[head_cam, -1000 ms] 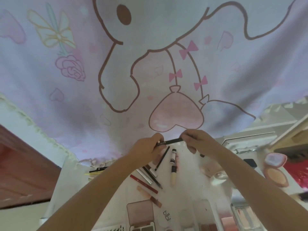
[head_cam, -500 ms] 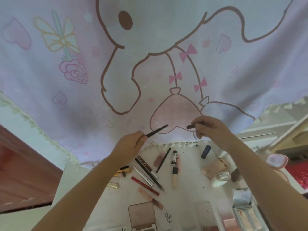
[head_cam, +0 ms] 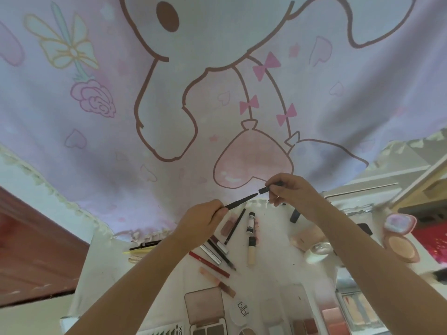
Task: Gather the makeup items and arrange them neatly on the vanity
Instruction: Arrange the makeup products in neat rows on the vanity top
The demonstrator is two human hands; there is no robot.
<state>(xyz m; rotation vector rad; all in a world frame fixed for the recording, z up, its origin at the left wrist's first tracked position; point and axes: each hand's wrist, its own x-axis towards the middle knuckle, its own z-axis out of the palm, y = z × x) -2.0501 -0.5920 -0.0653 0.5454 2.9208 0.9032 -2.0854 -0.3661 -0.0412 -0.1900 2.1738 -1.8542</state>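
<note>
Up above the vanity top (head_cam: pixel 135 281), a slim black makeup pencil (head_cam: pixel 238 201) is held in the air, its bare tip angled up and to the right. The left hand (head_cam: pixel 200 220) has its fingers curled round the lower end of that pencil. Just off the tip, with a small gap between them, sits the black cap (head_cam: pixel 263 189), pinched between thumb and fingertips of the right hand (head_cam: pixel 287 191); a short dark stub pokes out past those fingers on the far side. Pencil and cap line up but are apart.

Below the hands, the white surface is crowded. A white tube with a black cap (head_cam: pixel 251 223) stands in line with a pale concealer tube (head_cam: pixel 251 252) beneath it. Left of those lies a thin black liner (head_cam: pixel 234 226), then a fan of sticks: a silver one (head_cam: pixel 210 255), a dark pencil (head_cam: pixel 221 253) and a red pencil (head_cam: pixel 209 264). A pink lip gloss tube (head_cam: pixel 217 281) lies lower down.

Near the bottom edge, an open brow palette (head_cam: pixel 205 310) with a pinkish lid, a round white compact (head_cam: pixel 240 310) beside it, and a blush palette (head_cam: pixel 355 310) off to the right. Far right, an open pink powder compact (head_cam: pixel 399 235). Behind it all hangs a pastel cartoon curtain (head_cam: pixel 217 81).
</note>
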